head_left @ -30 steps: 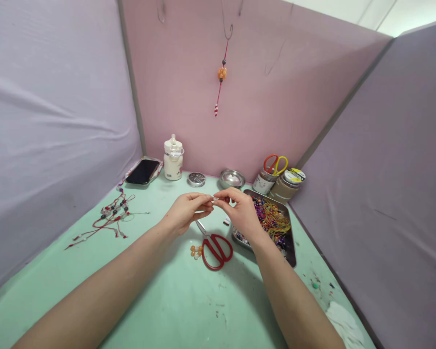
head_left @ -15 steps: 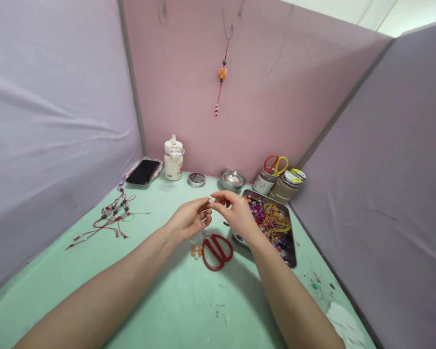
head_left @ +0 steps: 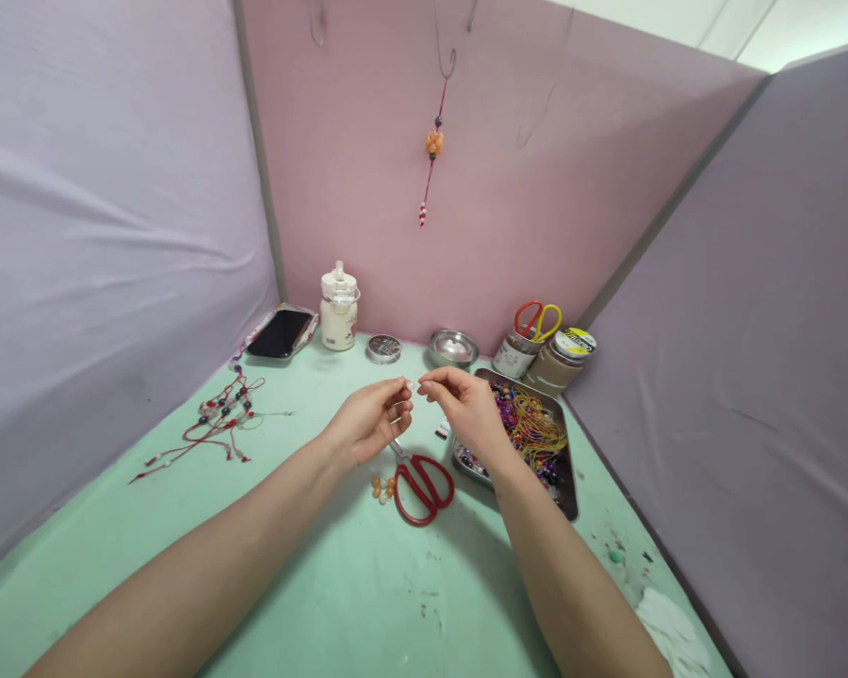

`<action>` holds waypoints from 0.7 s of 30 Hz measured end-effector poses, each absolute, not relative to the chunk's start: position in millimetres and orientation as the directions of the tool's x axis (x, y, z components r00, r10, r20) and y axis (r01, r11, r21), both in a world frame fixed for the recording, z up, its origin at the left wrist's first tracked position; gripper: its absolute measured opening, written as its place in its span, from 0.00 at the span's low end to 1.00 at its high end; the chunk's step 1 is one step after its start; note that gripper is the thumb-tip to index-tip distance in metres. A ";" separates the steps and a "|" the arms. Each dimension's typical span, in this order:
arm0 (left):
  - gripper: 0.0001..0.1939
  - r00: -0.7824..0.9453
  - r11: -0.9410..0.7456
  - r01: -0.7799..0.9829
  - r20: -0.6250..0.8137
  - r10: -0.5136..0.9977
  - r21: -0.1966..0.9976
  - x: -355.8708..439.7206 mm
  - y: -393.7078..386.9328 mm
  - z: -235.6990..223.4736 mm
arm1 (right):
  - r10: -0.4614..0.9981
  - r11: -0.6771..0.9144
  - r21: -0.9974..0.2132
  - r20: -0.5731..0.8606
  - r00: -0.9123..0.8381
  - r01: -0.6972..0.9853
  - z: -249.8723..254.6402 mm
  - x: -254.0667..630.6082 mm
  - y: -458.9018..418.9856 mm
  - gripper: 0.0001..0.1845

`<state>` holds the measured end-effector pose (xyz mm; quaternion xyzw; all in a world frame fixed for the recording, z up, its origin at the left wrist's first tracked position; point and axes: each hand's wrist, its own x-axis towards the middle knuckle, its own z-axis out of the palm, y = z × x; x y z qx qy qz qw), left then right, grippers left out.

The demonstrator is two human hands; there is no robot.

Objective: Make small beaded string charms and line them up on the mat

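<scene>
My left hand [head_left: 368, 421] is raised over the green table [head_left: 339, 584], fingertips pinched on a small pale bead [head_left: 410, 385]. My right hand [head_left: 470, 411] faces it, thumb and forefinger pinched close to that bead; a thin thread may run between them, too fine to make out. Below the hands lie red-handled scissors [head_left: 422, 484] and a small cluster of orange and white beads [head_left: 383, 488]. A metal tray [head_left: 566, 480] of mixed beads and yellow cords sits just right of my right hand.
Red beaded cords [head_left: 212, 422] lie at the left. Along the back wall stand a phone [head_left: 278, 333], a white bottle [head_left: 337, 308], a round tin [head_left: 383, 349], a metal bowl [head_left: 452, 347] and two jars [head_left: 546, 358] with scissors. A beaded charm [head_left: 433, 143] hangs on the wall.
Both hands have stayed together above the scissors with small finger shifts; the fingertips have drawn slightly apart, and the pale bead now shows at the left fingertips.
</scene>
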<state>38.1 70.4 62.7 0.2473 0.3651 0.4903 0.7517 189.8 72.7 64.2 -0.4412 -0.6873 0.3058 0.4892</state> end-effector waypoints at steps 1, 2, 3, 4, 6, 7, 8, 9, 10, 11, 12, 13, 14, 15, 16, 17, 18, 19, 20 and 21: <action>0.05 0.241 0.364 -0.539 -0.274 0.931 0.760 38.0 69.9 63.0 | 0.898 0.438 -0.836 0.422 -0.122 0.330 65.4 189.6 71.8 0.06; 0.05 0.218 0.316 -0.516 -0.235 0.947 0.796 37.8 69.6 63.6 | 0.888 0.456 -0.817 0.447 -0.112 0.354 66.9 189.5 70.7 0.07; 0.05 0.182 0.255 -0.488 -0.188 0.965 0.835 37.3 69.6 64.4 | 0.873 0.476 -0.794 0.476 -0.101 0.378 68.8 189.4 69.2 0.07; 0.06 0.138 0.184 -0.454 -0.135 0.981 0.872 36.6 69.8 65.4 | 0.856 0.498 -0.769 0.509 -0.089 0.400 71.0 189.4 67.5 0.07; 0.08 0.050 0.040 -0.384 -0.022 0.999 0.923 34.5 70.8 68.0 | 0.815 0.546 -0.717 0.575 -0.075 0.435 76.5 189.5 63.2 0.07; 0.08 0.017 -0.019 -0.355 0.026 1.000 0.935 33.1 71.4 69.6 | 0.793 0.568 -0.691 0.605 -0.073 0.447 79.6 189.6 60.7 0.07; 0.09 -0.006 -0.064 -0.335 0.066 0.998 0.940 31.5 71.8 71.4 | 0.774 0.587 -0.668 0.630 -0.073 0.457 82.7 189.6 58.2 0.07; 0.09 -0.023 -0.100 -0.327 0.097 0.995 0.940 30.0 71.9 73.6 | 0.758 0.602 -0.650 0.648 -0.075 0.463 85.6 189.7 55.7 0.07; 0.09 -0.037 -0.128 -0.326 0.122 0.992 0.937 28.5 71.5 76.2 | 0.746 0.613 -0.637 0.661 -0.078 0.467 88.4 189.7 53.2 0.07; 0.09 -0.045 -0.149 -0.335 0.142 0.989 0.930 27.3 70.7 79.1 | 0.739 0.621 -0.628 0.669 -0.082 0.468 90.8 189.8 51.0 0.07; 0.09 -0.049 -0.168 -0.352 0.162 0.986 0.921 26.2 69.5 82.3 | 0.734 0.626 -0.623 0.674 -0.086 0.469 92.9 189.8 49.0 0.07; 0.09 -0.047 -0.186 -0.374 0.181 0.982 0.909 25.3 67.9 85.6 | 0.732 0.629 -0.619 0.676 -0.090 0.470 94.6 189.9 47.3 0.07; 0.09 -0.039 -0.202 -0.400 0.203 0.978 0.894 24.7 66.2 88.8 | 0.730 0.631 -0.616 0.677 -0.093 0.472 96.0 190.0 45.8 0.07; 0.09 -0.028 -0.217 -0.424 0.227 0.974 0.879 24.2 64.7 91.6 | 0.730 0.631 -0.615 0.677 -0.094 0.474 97.2 190.2 44.6 0.07; 0.09 -0.014 -0.228 -0.443 0.248 0.969 0.867 23.9 63.3 93.9 | 0.731 0.629 -0.616 0.675 -0.094 0.474 98.2 190.5 43.4 0.07; 0.08 -0.006 -0.240 -0.454 0.266 0.964 0.858 23.6 62.2 95.6 | 0.735 0.627 -0.620 0.672 -0.093 0.472 99.1 190.9 42.4 0.07; 0.08 -0.001 -0.250 -0.454 0.280 0.960 0.856 23.5 61.5 96.4 | 0.742 0.621 -0.630 0.665 -0.090 0.466 99.8 191.2 41.5 0.07; 0.08 0.003 -0.259 -0.440 0.290 0.957 0.860 23.6 61.0 96.5 | 0.751 0.613 -0.644 0.655 -0.084 0.457 100.5 191.5 40.6 0.07; 0.08 0.009 -0.269 -0.415 0.299 0.954 0.869 23.8 60.5 95.9 | 0.763 0.602 -0.662 0.641 -0.079 0.446 100.9 191.6 39.8 0.06; 0.07 0.016 -0.281 -0.382 0.310 0.951 0.880 24.3 60.1 94.8 | 0.778 0.589 -0.682 0.624 -0.074 0.434 101.2 191.4 39.0 0.06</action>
